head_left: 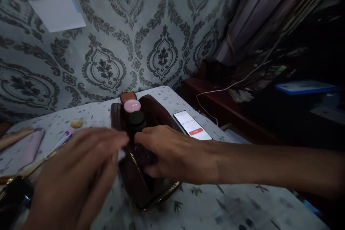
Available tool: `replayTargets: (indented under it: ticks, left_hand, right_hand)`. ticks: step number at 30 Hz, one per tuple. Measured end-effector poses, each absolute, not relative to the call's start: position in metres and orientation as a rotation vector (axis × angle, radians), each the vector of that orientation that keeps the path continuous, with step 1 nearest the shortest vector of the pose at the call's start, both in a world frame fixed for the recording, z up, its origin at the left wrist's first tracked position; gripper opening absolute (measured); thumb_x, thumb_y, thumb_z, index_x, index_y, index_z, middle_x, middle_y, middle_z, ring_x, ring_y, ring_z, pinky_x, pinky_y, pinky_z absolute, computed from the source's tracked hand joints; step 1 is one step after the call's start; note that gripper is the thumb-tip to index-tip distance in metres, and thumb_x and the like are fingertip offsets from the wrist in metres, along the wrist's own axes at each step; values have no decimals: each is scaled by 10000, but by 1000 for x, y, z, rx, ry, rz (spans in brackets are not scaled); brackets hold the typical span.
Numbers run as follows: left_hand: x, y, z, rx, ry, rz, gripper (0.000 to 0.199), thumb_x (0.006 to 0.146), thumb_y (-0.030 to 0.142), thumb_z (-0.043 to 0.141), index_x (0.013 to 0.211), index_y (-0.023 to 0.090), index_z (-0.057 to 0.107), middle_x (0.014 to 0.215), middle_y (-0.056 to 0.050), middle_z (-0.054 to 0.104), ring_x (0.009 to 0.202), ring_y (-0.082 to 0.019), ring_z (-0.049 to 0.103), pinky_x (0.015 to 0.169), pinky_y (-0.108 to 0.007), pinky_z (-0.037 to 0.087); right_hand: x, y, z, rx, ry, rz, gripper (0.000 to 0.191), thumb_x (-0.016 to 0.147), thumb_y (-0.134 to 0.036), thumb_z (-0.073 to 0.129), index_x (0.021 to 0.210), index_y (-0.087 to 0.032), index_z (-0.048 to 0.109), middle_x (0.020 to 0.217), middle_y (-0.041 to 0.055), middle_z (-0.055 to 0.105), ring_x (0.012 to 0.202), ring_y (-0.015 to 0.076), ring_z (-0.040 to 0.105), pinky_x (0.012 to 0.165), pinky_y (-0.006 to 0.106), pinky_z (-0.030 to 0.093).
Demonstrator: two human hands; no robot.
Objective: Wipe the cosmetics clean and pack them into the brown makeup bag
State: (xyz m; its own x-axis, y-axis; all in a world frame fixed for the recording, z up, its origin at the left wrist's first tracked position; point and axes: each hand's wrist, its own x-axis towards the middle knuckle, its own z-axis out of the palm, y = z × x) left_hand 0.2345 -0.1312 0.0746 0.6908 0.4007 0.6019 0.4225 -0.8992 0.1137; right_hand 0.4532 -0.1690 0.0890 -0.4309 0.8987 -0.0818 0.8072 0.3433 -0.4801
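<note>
A brown zippered bag (134, 179) lies unzipped on the table. My right hand (172, 151) reaches inside it, thumb and fingers curled around a dark, glittery item (144, 154) whose kind I cannot make out. Just beyond those fingers, a container with a dark green round lid (136, 118) stands in the bag. A pink glossy oval item (132, 106) rests at the bag's far end. Blurred by motion, my left hand (78, 172) hovers at the bag's left side, fingers stretched out and thumb apart. A small whitish patch near its fingertips is unclear.
Right of the bag lies a phone (192, 125) with a lit timer screen. A pink item (32, 147), a small yellowish item (77, 123) and a black item (17, 196) are on the left. Behind is a patterned wall (161, 54); a white cable (237, 86) runs at right.
</note>
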Motion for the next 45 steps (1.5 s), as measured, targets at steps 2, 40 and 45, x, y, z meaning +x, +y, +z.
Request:
replayTargets:
  ticks: [2, 40, 45]
  left_hand:
    - [251, -105, 95, -2827, -761, -898, 231, 968, 308, 453, 1067, 260, 656, 1007, -28, 733, 987, -252, 657, 847, -395, 510]
    - [285, -95, 103, -2938, -733, -192, 210, 866, 451, 480, 923, 335, 645, 773, 12, 722, 649, -213, 668, 530, -345, 420]
    - [295, -103, 100, -2985, -710, -186, 257, 930, 406, 495, 1091, 300, 665, 891, 3, 754, 752, -237, 701, 600, -347, 460]
  right_hand:
    - [454, -171, 87, -1522, -2383, 666, 175, 774, -179, 720, 881, -146, 586, 879, 39, 635, 732, 155, 596, 584, 255, 373]
    - [481, -174, 91, -1435, -2193, 499, 124, 856, -92, 558, 937, -153, 628, 844, 20, 633, 721, 120, 545, 611, 241, 361]
    - [494, -183, 97, -1437, -1904, 368, 194, 877, -120, 539, 1001, -199, 666, 889, 6, 692, 804, 143, 623, 698, 251, 435]
